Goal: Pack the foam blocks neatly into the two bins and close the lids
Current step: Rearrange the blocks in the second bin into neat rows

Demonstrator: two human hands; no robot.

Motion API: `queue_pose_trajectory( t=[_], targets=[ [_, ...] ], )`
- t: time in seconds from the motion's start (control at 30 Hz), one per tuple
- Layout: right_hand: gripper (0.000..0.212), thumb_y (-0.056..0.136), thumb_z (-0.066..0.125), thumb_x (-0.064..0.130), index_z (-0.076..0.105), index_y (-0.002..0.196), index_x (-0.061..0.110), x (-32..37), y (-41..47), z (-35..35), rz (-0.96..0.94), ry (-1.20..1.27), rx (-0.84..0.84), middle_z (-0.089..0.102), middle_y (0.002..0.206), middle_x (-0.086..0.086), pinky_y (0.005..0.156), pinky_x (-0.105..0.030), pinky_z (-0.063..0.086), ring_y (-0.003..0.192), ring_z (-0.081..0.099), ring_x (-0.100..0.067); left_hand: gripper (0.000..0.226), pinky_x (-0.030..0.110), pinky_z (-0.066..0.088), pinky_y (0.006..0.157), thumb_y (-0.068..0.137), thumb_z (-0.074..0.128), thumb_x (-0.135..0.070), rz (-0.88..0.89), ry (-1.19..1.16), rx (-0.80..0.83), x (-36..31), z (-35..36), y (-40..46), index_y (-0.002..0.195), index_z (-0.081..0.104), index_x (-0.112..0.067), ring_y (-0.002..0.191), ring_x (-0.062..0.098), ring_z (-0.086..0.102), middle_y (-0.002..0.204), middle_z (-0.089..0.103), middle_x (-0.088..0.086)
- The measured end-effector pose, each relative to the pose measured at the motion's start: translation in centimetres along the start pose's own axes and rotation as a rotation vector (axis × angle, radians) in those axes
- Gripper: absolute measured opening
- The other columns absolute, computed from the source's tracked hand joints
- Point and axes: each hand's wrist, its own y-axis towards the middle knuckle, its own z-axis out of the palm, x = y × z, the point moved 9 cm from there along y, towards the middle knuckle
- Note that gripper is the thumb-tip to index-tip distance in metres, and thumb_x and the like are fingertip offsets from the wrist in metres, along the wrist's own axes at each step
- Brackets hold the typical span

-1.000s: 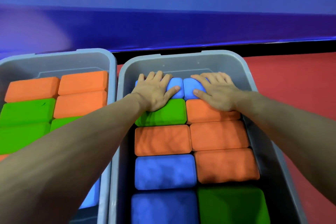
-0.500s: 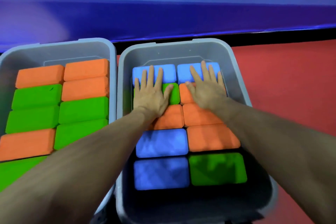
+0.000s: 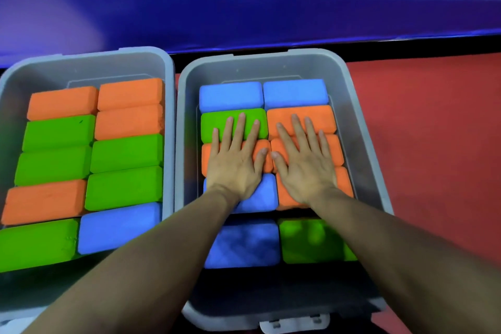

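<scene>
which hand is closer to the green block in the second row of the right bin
Left. The left hand has its fingers lying flat on the green block. The right hand lies on the orange blocks beside it, not touching the green one.

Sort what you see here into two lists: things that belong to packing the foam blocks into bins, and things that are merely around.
Part of the job:
left bin
right bin
foam blocks in both bins
left hand, flat on the blocks
right hand, flat on the blocks

Merely around:
red floor
blue wall
No lids show in this view.
</scene>
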Motion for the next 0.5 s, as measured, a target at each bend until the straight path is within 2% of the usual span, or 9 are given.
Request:
queue_pose_trajectory(
  t=[0.3, 0.4, 0.5],
  targets=[
    [0.064, 0.1, 0.021, 0.055, 0.01, 0.16, 0.036, 0.2, -1.0, -0.3, 0.004, 0.008, -0.051, -0.002, 0.169, 0.0, 0.125, -0.05, 0.005, 0.155, -0.006, -0.022, 0.062, 0.052, 0.012, 0.126, 0.105, 0.027, -0.053, -0.017, -0.003, -0.07, -0.4, -0.5, -1.1, 0.161, 0.028, -0.025, 0.157, 0.028, 0.01, 0.169, 0.019, 0.008],
    [0.064, 0.1, 0.015, 0.057, 0.003, 0.16, 0.037, 0.0, -0.7, 0.0, 0.004, 0.0, 0.003, -0.01, 0.169, 0.003, 0.125, -0.049, 0.0, 0.155, -0.012, -0.021, 0.063, 0.052, 0.009, 0.126, 0.105, 0.026, -0.055, -0.028, -0.016, -0.03, -0.1, -0.1, -0.8, 0.161, 0.026, -0.026, 0.158, 0.028, 0.008, 0.17, 0.017, 0.007],
    [0.063, 0.101, 0.013, 0.06, -0.004, 0.159, 0.039, 0.1, -1.0, 0.2, 0.002, 0.02, 0.092, -0.021, 0.166, 0.007, 0.124, -0.049, -0.005, 0.152, -0.022, -0.018, 0.068, 0.049, -0.002, 0.127, 0.102, 0.021, -0.059, -0.009, -0.039, 0.058, -0.1, -0.4, -0.8, 0.163, 0.019, -0.028, 0.158, 0.027, 0.0, 0.171, 0.008, 0.005]
  ],
)
